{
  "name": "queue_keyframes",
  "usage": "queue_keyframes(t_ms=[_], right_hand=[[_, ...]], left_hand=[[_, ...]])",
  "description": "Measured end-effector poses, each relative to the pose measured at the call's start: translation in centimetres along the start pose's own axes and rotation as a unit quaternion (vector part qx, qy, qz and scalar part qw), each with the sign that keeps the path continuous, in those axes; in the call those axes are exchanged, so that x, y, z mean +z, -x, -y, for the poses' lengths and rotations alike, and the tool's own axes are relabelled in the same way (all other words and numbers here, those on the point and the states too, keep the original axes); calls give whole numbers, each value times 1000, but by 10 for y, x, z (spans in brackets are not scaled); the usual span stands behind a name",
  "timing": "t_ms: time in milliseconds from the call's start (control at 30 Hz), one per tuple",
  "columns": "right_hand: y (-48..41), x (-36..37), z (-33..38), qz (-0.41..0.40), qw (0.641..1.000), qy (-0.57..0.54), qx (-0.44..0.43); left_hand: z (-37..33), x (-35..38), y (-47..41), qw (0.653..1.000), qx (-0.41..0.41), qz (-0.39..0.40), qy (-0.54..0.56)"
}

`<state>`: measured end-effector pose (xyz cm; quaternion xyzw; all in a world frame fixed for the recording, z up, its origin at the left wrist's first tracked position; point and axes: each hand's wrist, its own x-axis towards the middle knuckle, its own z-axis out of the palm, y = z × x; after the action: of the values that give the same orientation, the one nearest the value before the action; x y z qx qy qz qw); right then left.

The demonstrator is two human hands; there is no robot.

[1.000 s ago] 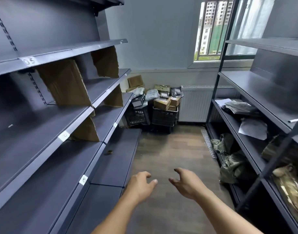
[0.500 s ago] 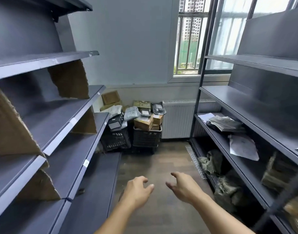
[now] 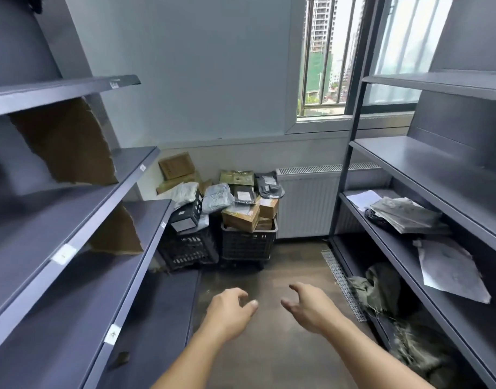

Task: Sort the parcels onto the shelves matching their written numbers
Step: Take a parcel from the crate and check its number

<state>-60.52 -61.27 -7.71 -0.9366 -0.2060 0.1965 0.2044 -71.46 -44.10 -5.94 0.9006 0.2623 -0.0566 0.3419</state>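
Head view: both hands, left hand (image 3: 231, 310) and right hand (image 3: 308, 307), loosely curled and empty; parcels (image 3: 241, 197) at frame centre remain unsorted.

The dark grey metal shelves on the left (image 3: 72, 192) have a smooth, matt painted finish, with a faint sheen along their front edges. The dark grey metal shelving on the right (image 3: 423, 169) looks the same. Small white paper labels (image 3: 63, 253) stick to the left-hand edges. The torn brown cardboard dividers (image 3: 67, 144) are dull and rough, with ragged edges. The black plastic lattice crates (image 3: 248, 244) are matt. They hold dull brown cardboard boxes (image 3: 241, 217) and grey plastic mailer bags (image 3: 217, 197), which are crinkled and slightly shiny. The white ribbed metal radiator (image 3: 305, 203) is smooth. The dark wood-grain floor (image 3: 283, 265) has a low sheen. The creased white paper sheet (image 3: 451, 270) is matt. The olive-green woven sacks (image 3: 378, 287) look coarse and frayed.
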Motion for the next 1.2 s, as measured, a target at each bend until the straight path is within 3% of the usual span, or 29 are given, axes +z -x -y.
queue_keyframes(t_ms=[500, 1200], right_hand=[[-251, -81, 17, 57, 998, -4, -35], [-542, -114, 76, 59, 993, -81, 61]], left_hand=[[-61, -43, -223, 996, -79, -29, 34], [-56, -106, -563, 996, -65, 54, 13]])
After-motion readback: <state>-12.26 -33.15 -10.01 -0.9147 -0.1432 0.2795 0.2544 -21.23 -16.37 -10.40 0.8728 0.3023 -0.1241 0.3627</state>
